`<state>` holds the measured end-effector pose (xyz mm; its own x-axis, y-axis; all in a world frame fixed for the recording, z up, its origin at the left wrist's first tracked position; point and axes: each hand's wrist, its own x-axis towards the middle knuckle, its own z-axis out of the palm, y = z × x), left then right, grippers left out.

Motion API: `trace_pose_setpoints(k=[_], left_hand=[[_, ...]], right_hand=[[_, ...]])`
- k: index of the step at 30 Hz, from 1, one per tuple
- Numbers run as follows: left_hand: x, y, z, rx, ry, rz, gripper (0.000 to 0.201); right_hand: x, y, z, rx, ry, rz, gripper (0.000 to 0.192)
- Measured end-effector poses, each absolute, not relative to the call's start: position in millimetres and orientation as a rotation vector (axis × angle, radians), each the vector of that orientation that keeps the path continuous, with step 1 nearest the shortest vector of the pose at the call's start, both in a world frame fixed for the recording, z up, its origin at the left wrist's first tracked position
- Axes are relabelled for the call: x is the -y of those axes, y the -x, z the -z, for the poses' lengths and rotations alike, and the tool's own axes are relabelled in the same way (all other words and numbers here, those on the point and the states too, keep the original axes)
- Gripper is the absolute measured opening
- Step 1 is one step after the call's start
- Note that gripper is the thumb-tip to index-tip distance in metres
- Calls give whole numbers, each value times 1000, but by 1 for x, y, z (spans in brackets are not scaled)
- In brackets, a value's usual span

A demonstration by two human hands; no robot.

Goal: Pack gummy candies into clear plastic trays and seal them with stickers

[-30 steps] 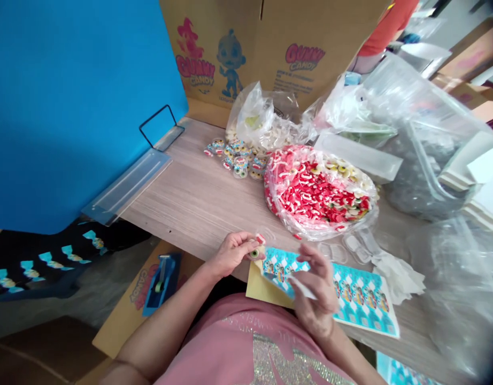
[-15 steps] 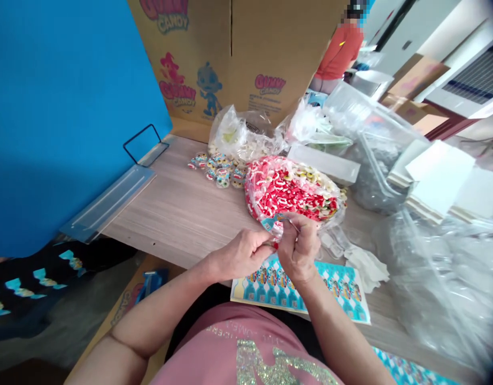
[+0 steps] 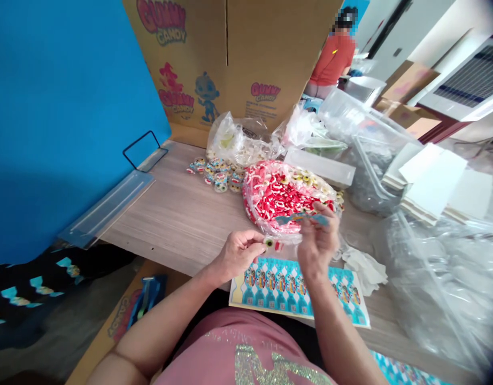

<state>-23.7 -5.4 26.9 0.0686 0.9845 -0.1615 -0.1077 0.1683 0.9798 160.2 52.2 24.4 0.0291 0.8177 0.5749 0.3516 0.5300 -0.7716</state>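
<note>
Between the thumb and fingers of my left hand (image 3: 243, 252) is a small clear plastic candy pack (image 3: 275, 245), with a green-and-black eye-shaped gummy and a red-and-white piece visible in it. My right hand (image 3: 319, 243) is raised beside it, fingers pinched on a blue printed sticker (image 3: 294, 218) that stretches out to the left. Behind both hands sits a plastic-lined round container of red-and-white gummies (image 3: 276, 195), with yellowish ones along its far side. A sheet of blue stickers (image 3: 266, 289) lies below my hands, partly covered by my right wrist.
Several labelled candy packs (image 3: 220, 179) lie left of the gummies. Clear bags (image 3: 238, 141) and a large cardboard box (image 3: 246, 48) stand behind. White cards (image 3: 433, 174) and clear plastic bins (image 3: 426, 289) fill the right side. Farther back is a person in red (image 3: 330, 59).
My right hand has moved right and away from my left, drawing the blue sticker out level over the gummies. The candy pack in my left hand now shows more plainly.
</note>
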Motion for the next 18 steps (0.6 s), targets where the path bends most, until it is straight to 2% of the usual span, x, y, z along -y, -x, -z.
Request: trace_pose_setpoints(k=[3, 7, 11, 18], left_hand=[[0, 32, -30, -1175, -1094, -1076, 12], [-6, 37, -36, -1149, -1097, -1056, 11], [-10, 37, -40, -1131, -1097, -1053, 12], [-7, 43, -45, -1169, -1100, -1025, 11]], right_hand=[[-58, -184, -47, 1456, 992, -769, 10], [-48, -186, -72, 1832, 979, -1096, 14], [-39, -167, -65, 1939, 1038, -1103, 18], [-37, -155, -47, 1934, 1041, -991, 13]])
